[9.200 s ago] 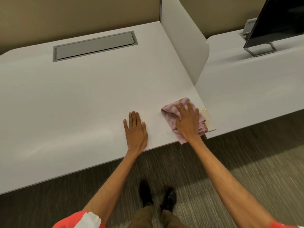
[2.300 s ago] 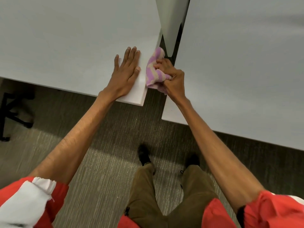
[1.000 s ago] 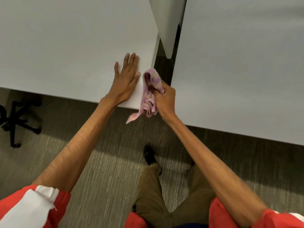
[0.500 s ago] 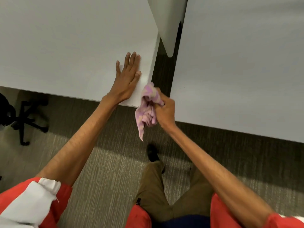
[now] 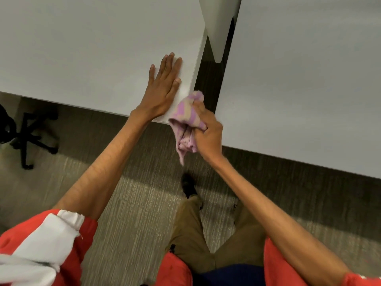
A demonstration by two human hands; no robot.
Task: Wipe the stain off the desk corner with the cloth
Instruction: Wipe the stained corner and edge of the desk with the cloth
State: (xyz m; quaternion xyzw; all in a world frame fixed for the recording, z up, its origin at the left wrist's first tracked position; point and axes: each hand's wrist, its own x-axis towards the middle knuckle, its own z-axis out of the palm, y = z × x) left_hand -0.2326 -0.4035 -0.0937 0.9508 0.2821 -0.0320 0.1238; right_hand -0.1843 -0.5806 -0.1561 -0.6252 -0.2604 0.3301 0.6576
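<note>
My right hand (image 5: 207, 131) is closed around a bunched pink and tan striped cloth (image 5: 186, 118). The cloth's upper part lies against the near right corner of the white desk (image 5: 82, 48), and its tail hangs below the desk edge. My left hand (image 5: 162, 87) rests flat on the desk top just left of the cloth, fingers together and pointing away from me. The corner surface under the cloth is hidden, and I see no stain on the bare desk around it.
A second white desk (image 5: 299, 79) stands to the right across a narrow dark gap. A white divider panel (image 5: 218, 23) hangs over the gap at the top. A black chair base (image 5: 26, 137) sits on the carpet at the left. My legs and shoe (image 5: 188, 185) are below.
In the last second the cloth went from the desk's right edge down off the corner, then back up onto the corner. My left hand stayed flat in place.
</note>
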